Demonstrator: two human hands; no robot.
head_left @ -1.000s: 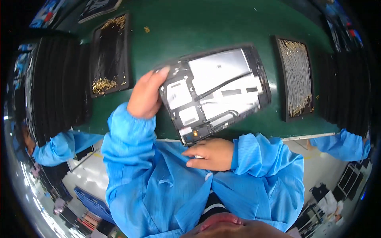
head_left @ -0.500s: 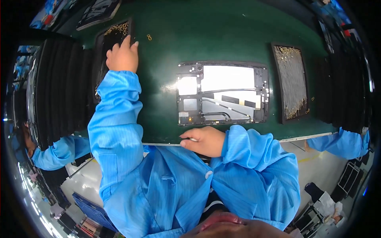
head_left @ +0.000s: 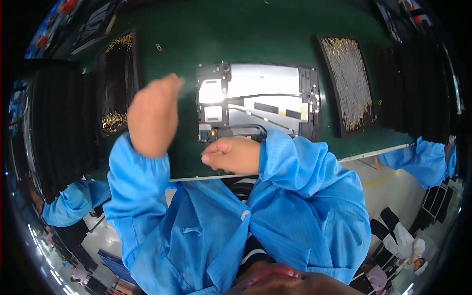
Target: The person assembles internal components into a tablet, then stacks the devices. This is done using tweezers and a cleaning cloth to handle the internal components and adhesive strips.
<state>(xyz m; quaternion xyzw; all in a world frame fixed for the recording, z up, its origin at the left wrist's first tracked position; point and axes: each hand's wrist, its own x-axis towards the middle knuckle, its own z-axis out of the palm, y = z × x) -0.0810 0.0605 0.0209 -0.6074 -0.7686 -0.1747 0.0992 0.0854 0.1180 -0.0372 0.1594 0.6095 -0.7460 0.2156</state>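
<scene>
My left hand (head_left: 155,115) is raised between the left tray and the device frame, blurred by motion. Its fingers come together in a pinch, with a tiny pale speck at the tips that I cannot make out. Along the near edge of the frame lies my right hand (head_left: 233,153), fingers closed, with what they hold mostly hidden. The open device frame (head_left: 263,103) is flat and black-edged, with shiny silver panels and small circuit parts. On the left, a black tray (head_left: 135,64) bears dark thin cables (head_left: 115,81) with gold ends.
A second black tray (head_left: 336,105) of grey thin cables (head_left: 349,81) lies to the right. Small gold loops (head_left: 158,47) sit on the green table (head_left: 211,29). Black stacks (head_left: 64,123) flank both sides. Blue-sleeved arms (head_left: 413,162) of other people show at the sides.
My left hand has come back from the left tray toward me and the device frame. My right hand stays by the frame's near edge. The whole view has shifted a little.
</scene>
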